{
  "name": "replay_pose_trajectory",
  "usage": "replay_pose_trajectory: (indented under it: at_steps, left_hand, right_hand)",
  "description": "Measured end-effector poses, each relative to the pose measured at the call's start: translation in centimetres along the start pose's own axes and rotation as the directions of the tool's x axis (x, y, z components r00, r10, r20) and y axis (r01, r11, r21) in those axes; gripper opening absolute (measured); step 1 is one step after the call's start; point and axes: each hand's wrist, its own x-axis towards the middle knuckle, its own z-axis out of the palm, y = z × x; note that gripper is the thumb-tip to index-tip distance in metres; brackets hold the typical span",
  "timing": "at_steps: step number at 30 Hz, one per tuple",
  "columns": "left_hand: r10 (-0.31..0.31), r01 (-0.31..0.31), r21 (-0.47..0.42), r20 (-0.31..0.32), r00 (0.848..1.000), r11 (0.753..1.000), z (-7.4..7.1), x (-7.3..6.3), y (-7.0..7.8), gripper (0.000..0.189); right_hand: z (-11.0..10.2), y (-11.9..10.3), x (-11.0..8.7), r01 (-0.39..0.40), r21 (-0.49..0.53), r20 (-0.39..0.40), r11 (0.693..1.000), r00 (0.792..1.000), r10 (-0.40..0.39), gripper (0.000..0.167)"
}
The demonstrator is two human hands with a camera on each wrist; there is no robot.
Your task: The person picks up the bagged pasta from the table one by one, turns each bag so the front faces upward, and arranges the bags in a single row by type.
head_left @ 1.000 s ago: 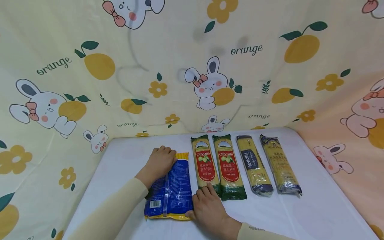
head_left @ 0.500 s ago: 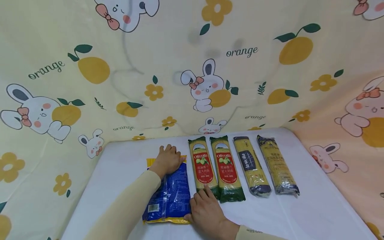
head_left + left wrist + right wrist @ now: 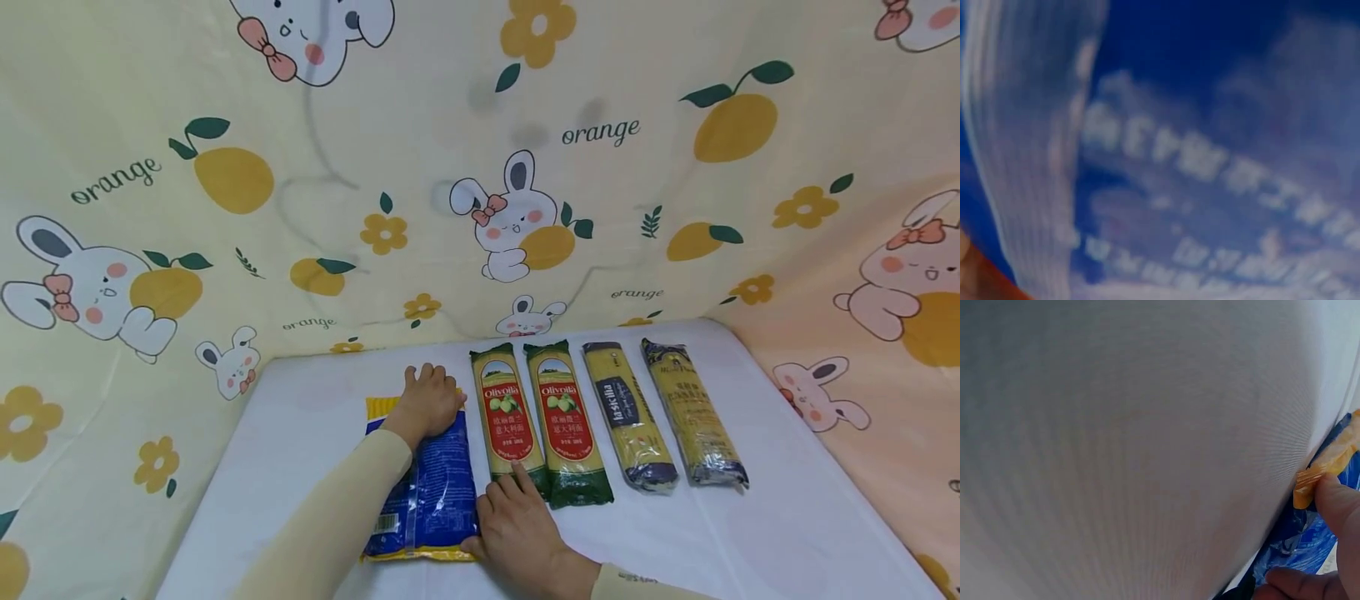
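Note:
A blue plastic food packet (image 3: 442, 500) with yellow ends lies back side up, a barcode near its lower left. My left hand (image 3: 429, 406) grips its top right corner, fingers bent over the far edge. At the lower right corner my right hand (image 3: 521, 527) holds the packet's side, its thumb on the yellow end strip (image 3: 1329, 465) in the right wrist view. The right index fingertip reaches the bottom of a spaghetti pack (image 3: 510, 417) with a red label. In the left wrist view, the blue packet surface (image 3: 1210, 81) fills the picture, its print blurred.
To the right stand in a row a second red-labelled spaghetti pack (image 3: 566, 425), a pasta pack with a dark label (image 3: 633, 425) and a gold pasta pack (image 3: 693, 417). All lie on a white-covered table (image 3: 795, 517), with a rabbit-patterned cloth (image 3: 420, 192) behind.
My left hand has slid right along the packet's top edge, so the yellow top left corner now shows. The right hand stays at the lower right corner. The view has shifted slightly.

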Motion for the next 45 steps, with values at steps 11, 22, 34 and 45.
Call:
replay_pose_trajectory:
  at_steps: [11,22,34,45]
  left_hand:
    - [0.06,-0.087,-0.07,-0.323,0.945,0.994,-1.6,-3.0,-2.1,0.027]
    - [0.258,-0.341,0.086,-0.828,0.497,0.936,-2.8,-4.9,-3.7,0.039]
    - [0.008,-0.175,-0.135,-0.769,0.639,0.975,-7.0,-5.8,-3.5,0.028]
    - [-0.071,-0.004,-0.127,-0.575,0.815,0.992,-8.1,-6.1,-2.7,0.026]
  right_hand:
    - [0.2,0.1,0.0,-0.05,0.028,0.039,0.998,0.998,0.049,0.064]
    - [0.0,1.1,1.0,-0.106,0.074,0.033,0.992,0.994,0.104,0.06]
    - [-3.5,2.1,0.7,0.028,0.039,-0.281,0.999,0.96,-0.016,0.017]
    - [-5.3,1.6,0.0,0.103,-0.059,-0.372,0.993,0.921,-0.118,0.024]
